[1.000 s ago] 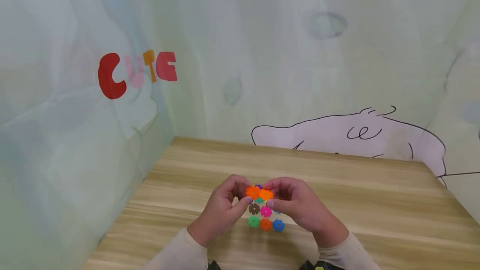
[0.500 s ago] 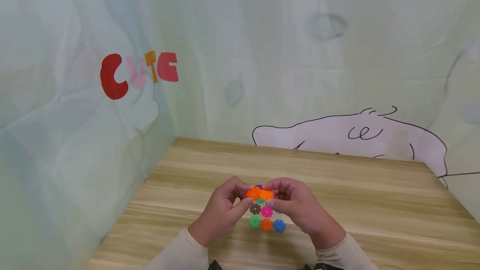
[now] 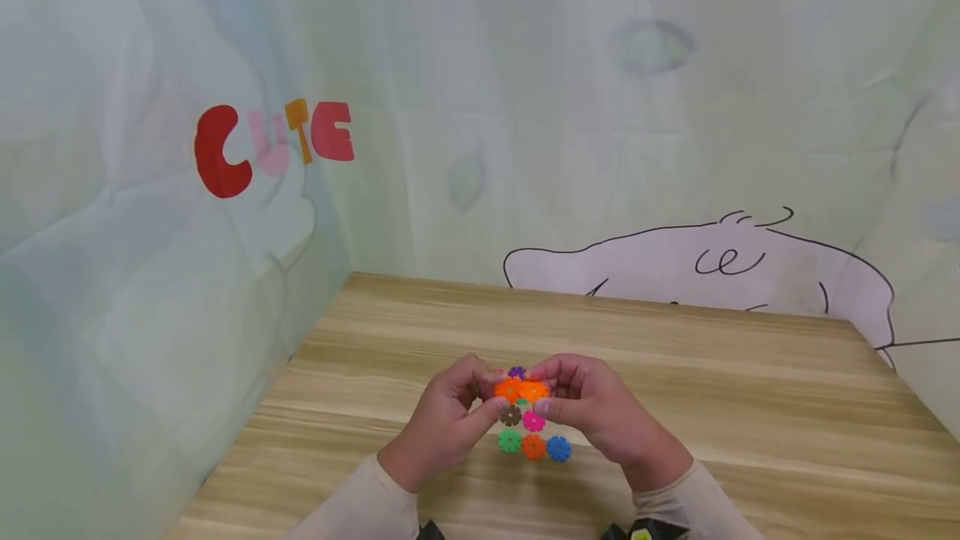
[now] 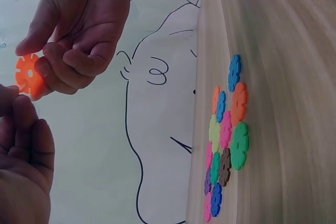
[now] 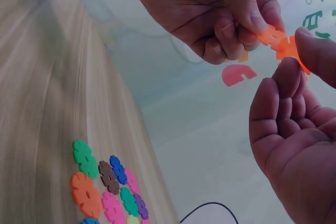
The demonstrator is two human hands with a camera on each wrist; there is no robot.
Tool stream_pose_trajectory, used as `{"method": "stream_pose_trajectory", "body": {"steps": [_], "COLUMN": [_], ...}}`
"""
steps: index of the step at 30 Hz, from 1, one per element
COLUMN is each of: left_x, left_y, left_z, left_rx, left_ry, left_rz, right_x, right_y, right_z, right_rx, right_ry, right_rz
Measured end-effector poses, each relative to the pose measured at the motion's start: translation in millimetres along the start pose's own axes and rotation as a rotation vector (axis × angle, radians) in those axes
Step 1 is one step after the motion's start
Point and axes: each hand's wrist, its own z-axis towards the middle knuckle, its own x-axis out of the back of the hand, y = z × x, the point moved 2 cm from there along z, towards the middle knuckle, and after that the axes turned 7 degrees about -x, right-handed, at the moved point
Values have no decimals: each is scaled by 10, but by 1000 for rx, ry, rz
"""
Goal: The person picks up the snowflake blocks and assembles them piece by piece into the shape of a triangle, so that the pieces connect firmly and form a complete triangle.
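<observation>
Two orange snowflake discs are held up above the table. My left hand (image 3: pixel 446 419) pinches the left orange disc (image 3: pixel 508 391) between thumb and fingers. The right orange disc (image 3: pixel 536 392) is pinched the same way by my right hand (image 3: pixel 600 411). The discs meet edge to edge at an angle in the right wrist view; whether their slots are fully interlocked I cannot tell. Below them lie flat discs, among them green (image 3: pixel 509 441), orange (image 3: pixel 533 446), blue (image 3: pixel 558 448), brown (image 3: pixel 511 416) and pink (image 3: pixel 534 421). My hands hide some of these in the head view.
The discs on the wooden table (image 3: pixel 675 390) lie close together in rows, including a purple disc (image 3: pixel 517 372) and a yellow disc (image 4: pixel 214 132). Printed cloth walls (image 3: pixel 555 107) stand along the table's left and far edges.
Both hands stay almost in place, each still pinching its orange disc. The held pair has shifted very slightly toward me, and more of the purple disc behind it shows.
</observation>
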Motion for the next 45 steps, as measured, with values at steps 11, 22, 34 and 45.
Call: {"method": "stream_pose_trajectory", "body": {"steps": [11, 22, 34, 45], "left_x": [14, 58, 81, 74], "left_y": [-16, -41, -44, -57], "left_z": [13, 37, 27, 8], "left_rx": [-85, -112, 22, 4], "left_ry": [28, 10, 79, 91], "left_rz": [110, 228, 196, 174], "right_x": [-21, 27, 364, 278], "right_y": [6, 14, 288, 535], "right_z": [46, 80, 143, 117], "right_rx": [-29, -53, -208, -337], "right_ry": [29, 2, 129, 14], "right_rz": [19, 0, -574, -715]}}
